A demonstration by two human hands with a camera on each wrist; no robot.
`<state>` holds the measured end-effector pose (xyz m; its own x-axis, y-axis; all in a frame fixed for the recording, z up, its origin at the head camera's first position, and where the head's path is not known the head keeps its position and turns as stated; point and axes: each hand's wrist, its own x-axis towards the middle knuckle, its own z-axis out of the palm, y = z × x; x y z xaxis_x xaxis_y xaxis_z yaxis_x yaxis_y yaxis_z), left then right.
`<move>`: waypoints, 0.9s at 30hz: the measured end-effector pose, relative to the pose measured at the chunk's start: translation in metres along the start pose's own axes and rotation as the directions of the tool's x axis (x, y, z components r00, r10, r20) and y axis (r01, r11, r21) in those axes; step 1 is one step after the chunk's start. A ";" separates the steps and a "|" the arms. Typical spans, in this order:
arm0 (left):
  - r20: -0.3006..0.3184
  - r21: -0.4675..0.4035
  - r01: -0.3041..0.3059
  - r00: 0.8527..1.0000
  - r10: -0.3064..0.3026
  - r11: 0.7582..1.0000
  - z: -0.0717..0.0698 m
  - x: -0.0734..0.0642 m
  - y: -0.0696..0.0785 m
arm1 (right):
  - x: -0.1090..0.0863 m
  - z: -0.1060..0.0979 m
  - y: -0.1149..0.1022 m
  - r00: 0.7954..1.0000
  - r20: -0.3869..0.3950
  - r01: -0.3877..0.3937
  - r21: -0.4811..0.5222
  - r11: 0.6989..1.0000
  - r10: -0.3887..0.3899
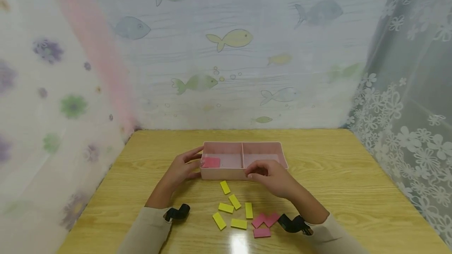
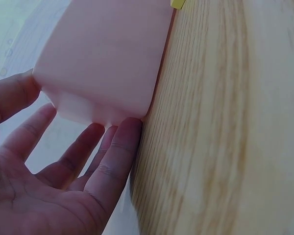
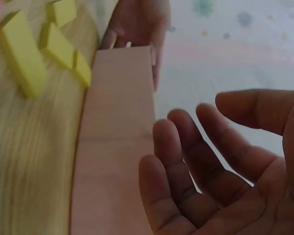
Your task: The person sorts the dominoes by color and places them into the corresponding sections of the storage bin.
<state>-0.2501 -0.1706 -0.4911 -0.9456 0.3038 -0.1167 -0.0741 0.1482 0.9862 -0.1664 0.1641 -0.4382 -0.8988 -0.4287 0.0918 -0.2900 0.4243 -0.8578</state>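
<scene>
While the person sat with both forearms over the surface [image 1: 318,179], a pink box [image 1: 222,174] stood on it, about midway between the left and right edges and nearer the far edge. The left grip [image 1: 181,169] was spread wide at the box's left end, its fingertips touching the end wall and the thumb up by the rim. The right grip [image 1: 273,177] hung over the front wall of the right compartment [image 1: 263,160], near the divider [image 1: 242,155]; its fingers were loosely bent, with a moderate gap between them and the thumb. I could not tell whether it touched the wall.

Inside the left compartment [image 1: 231,160], a flat pink patch [image 1: 211,162] lay against the left end; whether it was one piece or several side by side, I could not tell.

Between the box and the near edge of the surface lay six yellow blocks [image 1: 226,207], loosely scattered at differing angles. Three pink blocks [image 1: 262,233] were grouped just to their right, beside the black wrist device [image 1: 291,224] at the right sleeve [image 1: 330,232]. Fish-printed cloth [image 1: 233,69] hung beyond the far edge.
</scene>
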 end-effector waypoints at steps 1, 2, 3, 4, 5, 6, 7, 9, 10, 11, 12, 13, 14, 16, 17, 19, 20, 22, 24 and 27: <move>0.001 0.000 -0.001 1.000 0.001 1.000 0.000 0.000 0.000 | -0.003 -0.001 0.003 1.000 0.018 -0.010 0.002 1.000 0.010; 0.001 -0.003 0.000 1.000 0.000 1.000 0.000 0.000 0.000 | -0.005 -0.001 0.005 0.999 0.034 -0.019 0.001 1.000 0.019; 0.001 -0.008 -0.001 1.000 0.001 1.000 0.000 0.000 0.000 | -0.007 -0.002 0.008 0.998 0.052 -0.028 0.007 1.000 0.027; 0.000 -0.013 -0.001 1.000 0.001 1.000 0.000 0.000 0.000 | -0.008 -0.002 0.011 0.997 0.068 -0.037 0.008 0.999 0.036; 0.000 -0.018 -0.002 1.000 0.002 1.000 0.000 0.000 0.000 | -0.010 -0.002 0.013 0.996 0.079 -0.045 0.001 0.999 0.045; 0.002 -0.023 -0.004 1.000 0.004 1.000 0.000 0.000 -0.001 | -0.012 -0.002 0.016 0.995 0.087 -0.049 -0.005 0.999 0.049; 0.008 -0.024 -0.012 1.000 0.012 1.000 0.000 0.000 -0.001 | -0.013 -0.003 0.019 0.994 0.092 -0.050 -0.011 0.999 0.051; 0.011 -0.031 -0.015 1.000 0.015 0.999 -0.001 0.000 -0.002 | -0.016 -0.003 0.025 0.994 0.094 -0.047 -0.023 0.999 0.049; 0.013 -0.031 -0.016 1.000 0.017 0.999 -0.001 0.001 -0.002 | -0.017 -0.003 0.028 0.995 0.092 -0.046 -0.031 0.998 0.049; 0.014 -0.031 -0.017 1.000 0.017 0.999 -0.001 0.001 -0.002 | -0.018 -0.003 0.030 0.995 0.091 -0.044 -0.037 0.998 0.048; 0.017 -0.029 -0.018 1.000 0.018 0.999 -0.001 0.001 -0.002 | -0.019 -0.003 0.033 0.995 0.091 -0.044 -0.043 0.998 0.048; 0.019 -0.027 -0.019 1.000 0.020 0.999 -0.001 0.001 -0.002 | -0.020 -0.003 0.035 0.995 0.092 -0.044 -0.050 0.998 0.049; 0.017 -0.029 -0.014 1.000 0.015 0.999 -0.001 0.001 -0.002 | -0.021 -0.003 0.038 0.994 0.094 -0.047 -0.061 0.997 0.052; 0.021 -0.026 -0.016 1.000 0.016 1.000 -0.001 0.001 -0.002 | -0.022 -0.004 0.041 0.993 0.103 -0.049 -0.085 0.995 0.058; 0.022 -0.025 -0.016 1.000 0.016 1.000 -0.001 0.001 -0.002 | -0.023 -0.004 0.042 0.992 0.109 -0.049 -0.099 0.994 0.060; 0.023 -0.028 -0.018 1.000 0.019 0.999 -0.001 0.001 -0.002 | -0.024 -0.005 0.044 0.990 0.128 -0.042 -0.110 0.993 0.056; 0.021 -0.031 -0.018 1.000 0.018 0.999 -0.001 0.001 -0.002 | -0.025 -0.005 0.045 0.988 0.142 -0.038 -0.113 0.993 0.054; 0.019 -0.032 -0.018 1.000 0.019 0.999 -0.001 0.001 -0.002 | -0.027 -0.006 0.045 0.983 0.181 -0.019 -0.111 0.994 0.039; 0.017 -0.032 -0.017 1.000 0.017 0.999 -0.001 0.001 -0.003 | -0.029 -0.005 0.044 0.972 0.233 -0.004 -0.098 0.995 0.027; 0.015 -0.028 -0.015 1.000 0.015 1.000 -0.001 0.001 -0.003 | -0.031 -0.004 0.040 0.951 0.308 0.014 -0.088 0.996 0.014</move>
<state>-0.2513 -0.1712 -0.4942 -0.9418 0.3198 -0.1036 -0.0691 0.1175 0.9907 -0.1513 0.1983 -0.4734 -0.7580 -0.6473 -0.0803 -0.3300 0.4868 -0.8088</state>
